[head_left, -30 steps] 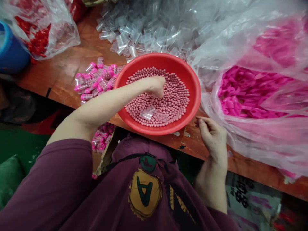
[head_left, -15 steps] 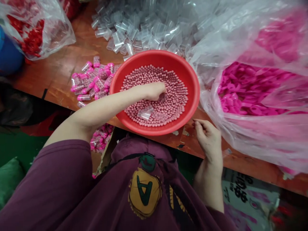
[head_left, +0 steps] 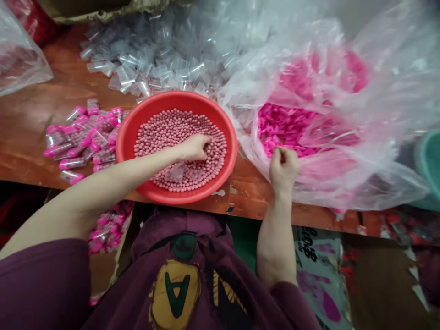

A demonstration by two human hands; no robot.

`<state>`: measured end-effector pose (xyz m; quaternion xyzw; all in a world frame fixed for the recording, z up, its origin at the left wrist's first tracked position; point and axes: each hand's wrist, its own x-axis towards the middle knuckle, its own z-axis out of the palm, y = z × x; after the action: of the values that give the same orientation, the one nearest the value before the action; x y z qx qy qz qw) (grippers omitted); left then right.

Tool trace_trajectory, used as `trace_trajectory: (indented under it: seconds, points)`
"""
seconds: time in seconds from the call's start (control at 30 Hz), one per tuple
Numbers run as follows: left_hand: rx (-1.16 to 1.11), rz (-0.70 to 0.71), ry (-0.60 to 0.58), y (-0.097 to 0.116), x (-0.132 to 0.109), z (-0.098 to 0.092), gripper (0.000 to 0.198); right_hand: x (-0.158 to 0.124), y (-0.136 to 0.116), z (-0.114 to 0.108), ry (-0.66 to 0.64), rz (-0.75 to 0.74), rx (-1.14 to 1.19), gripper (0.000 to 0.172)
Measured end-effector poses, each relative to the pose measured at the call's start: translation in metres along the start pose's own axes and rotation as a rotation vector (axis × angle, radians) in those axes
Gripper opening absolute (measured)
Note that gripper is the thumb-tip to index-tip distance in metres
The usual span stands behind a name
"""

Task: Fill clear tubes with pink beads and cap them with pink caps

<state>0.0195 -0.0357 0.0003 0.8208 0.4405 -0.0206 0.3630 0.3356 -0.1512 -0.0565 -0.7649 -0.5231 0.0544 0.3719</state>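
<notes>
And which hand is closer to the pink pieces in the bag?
Right. The right hand is by the pink pieces; the left hand is farther, at the beads in the red bowl.

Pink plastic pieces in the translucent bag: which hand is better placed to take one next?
Likely the right hand: it's by the translucent bag, close to the pink pieces; the left hand is in the red plastic bowl, at round pink beads.

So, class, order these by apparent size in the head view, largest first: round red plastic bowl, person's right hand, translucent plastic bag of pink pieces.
1. Translucent plastic bag of pink pieces
2. Round red plastic bowl
3. Person's right hand
</notes>
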Motion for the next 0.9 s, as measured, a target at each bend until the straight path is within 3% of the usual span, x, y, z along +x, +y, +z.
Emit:
trace_trajectory:
  seconds: [0.1,0.17,0.23,0.33,0.4,0.5,0.57,0.77,0.9]
  points:
    - [-0.296,0.020,0.128,-0.001,-0.017,-0.011,0.029,0.066,0.026,-0.013,0.061,0.236,-0.215,0.036]
    - [-0.402,0.042,0.277,0.000,-0.034,-0.017,0.035,0.091,0.034,-0.012,0.063,0.324,-0.287,0.053]
    - [-0.508,0.049,0.358,0.004,-0.055,-0.017,0.036,0.097,0.034,-0.003,0.019,0.367,-0.325,0.080]
    - [-0.751,0.015,0.359,0.015,-0.088,-0.006,0.037,0.085,0.025,0.016,-0.132,0.337,-0.353,0.100]
    - [-0.869,-0.020,0.362,0.021,-0.107,0.006,0.041,0.073,0.015,0.021,-0.243,0.234,-0.376,0.086]
    - [-0.905,-0.063,0.397,0.023,-0.125,0.027,0.045,0.055,-0.001,0.016,-0.328,0.073,-0.398,0.050]
    - [-0.899,-0.089,0.413,0.020,-0.130,0.040,0.046,0.038,-0.012,0.013,-0.347,-0.010,-0.428,0.042]
    - [-0.984,-0.141,0.408,0.008,-0.127,0.056,0.053,-0.033,-0.042,0.030,-0.422,-0.100,-0.478,0.052]
    - [-1.005,-0.139,0.400,0.009,-0.128,0.053,0.052,-0.036,-0.042,0.035,-0.373,-0.090,-0.446,0.052]
